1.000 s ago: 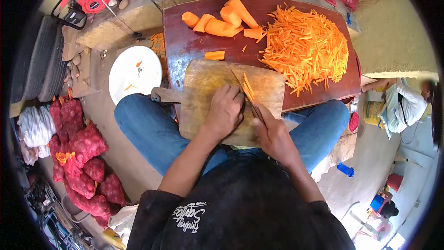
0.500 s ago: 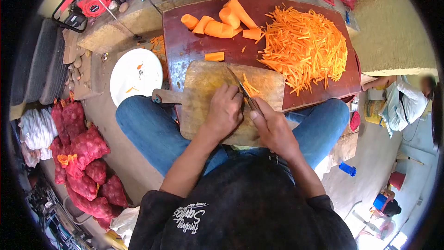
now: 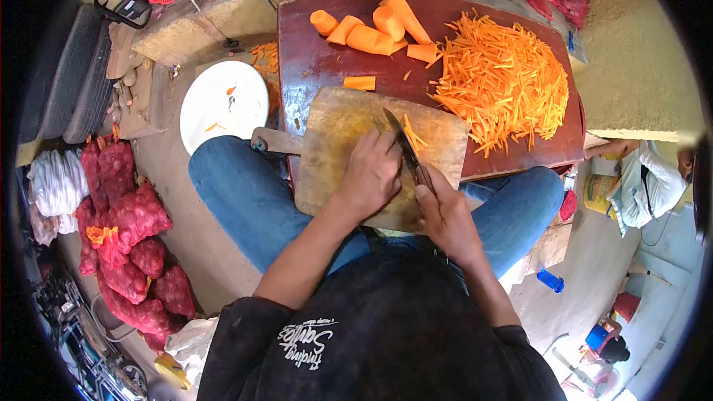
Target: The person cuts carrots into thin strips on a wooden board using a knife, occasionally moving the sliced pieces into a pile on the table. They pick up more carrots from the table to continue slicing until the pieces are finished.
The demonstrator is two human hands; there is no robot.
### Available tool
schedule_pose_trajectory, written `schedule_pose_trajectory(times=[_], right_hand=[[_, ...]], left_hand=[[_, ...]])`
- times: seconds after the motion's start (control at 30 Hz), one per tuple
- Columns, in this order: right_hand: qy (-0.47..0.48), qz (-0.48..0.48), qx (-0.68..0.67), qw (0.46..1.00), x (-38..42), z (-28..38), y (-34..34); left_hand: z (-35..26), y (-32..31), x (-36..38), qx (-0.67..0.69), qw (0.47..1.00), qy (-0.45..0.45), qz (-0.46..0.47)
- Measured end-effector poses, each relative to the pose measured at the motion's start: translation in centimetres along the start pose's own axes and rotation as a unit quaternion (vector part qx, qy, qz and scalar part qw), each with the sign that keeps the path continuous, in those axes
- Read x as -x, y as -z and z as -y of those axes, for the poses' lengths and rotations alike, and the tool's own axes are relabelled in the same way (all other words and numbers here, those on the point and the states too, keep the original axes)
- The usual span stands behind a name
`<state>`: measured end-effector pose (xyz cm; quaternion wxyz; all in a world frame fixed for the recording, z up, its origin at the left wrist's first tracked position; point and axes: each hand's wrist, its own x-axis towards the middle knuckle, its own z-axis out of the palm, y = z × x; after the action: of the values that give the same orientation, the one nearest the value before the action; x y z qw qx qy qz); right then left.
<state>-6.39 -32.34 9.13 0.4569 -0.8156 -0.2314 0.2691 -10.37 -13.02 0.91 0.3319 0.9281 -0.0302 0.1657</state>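
Observation:
On a wooden cutting board [image 3: 327, 171], my left hand [image 3: 371, 174] presses down with its fingers bent and together; what lies under them is hidden. My right hand [image 3: 448, 215] is wrapped round the handle of a knife [image 3: 402, 137], its blade pointing away from me beside my left fingers. A few thin carrot strips [image 3: 416, 134] lie just right of the blade. Behind the board sits a flat carrot piece [image 3: 359, 83]. Peeled carrot chunks [image 3: 370, 39] and a big heap of carrot strips [image 3: 501, 82] rest on the dark red table [image 3: 304, 52].
A white round lid or stool top [image 3: 223, 96] stands left of the table. Red net sacks [image 3: 134, 252] lie on the floor at left, near tires [image 3: 59, 82]. At right are a seated person [image 3: 650, 182] and, farther off, another person [image 3: 613, 345].
The view has shifted a little, so the table and board appear farther right. Both hands remain over the board, and the knife blade stands slightly steeper, beside the left fingers.

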Motion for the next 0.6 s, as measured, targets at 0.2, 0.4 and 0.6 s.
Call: schedule_pose_trajectory(times=[0.2,0.4,0.6], right_hand=[[-0.029,0.010,0.006,1.000,-0.2,1.3,0.6],[-0.032,-0.001,0.037,0.999,-0.2,0.0,0.2],[0.046,-0.063,0.011,0.997,0.4,-1.4,1.3]], left_hand=[[0.2,0.0,0.0,0.022,1.000,0.001,-0.005],[0.3,-0.2,-0.1,0.017,1.000,0.003,-0.015],[2.7,1.2,-1.0,-0.023,0.997,0.044,-0.053]])
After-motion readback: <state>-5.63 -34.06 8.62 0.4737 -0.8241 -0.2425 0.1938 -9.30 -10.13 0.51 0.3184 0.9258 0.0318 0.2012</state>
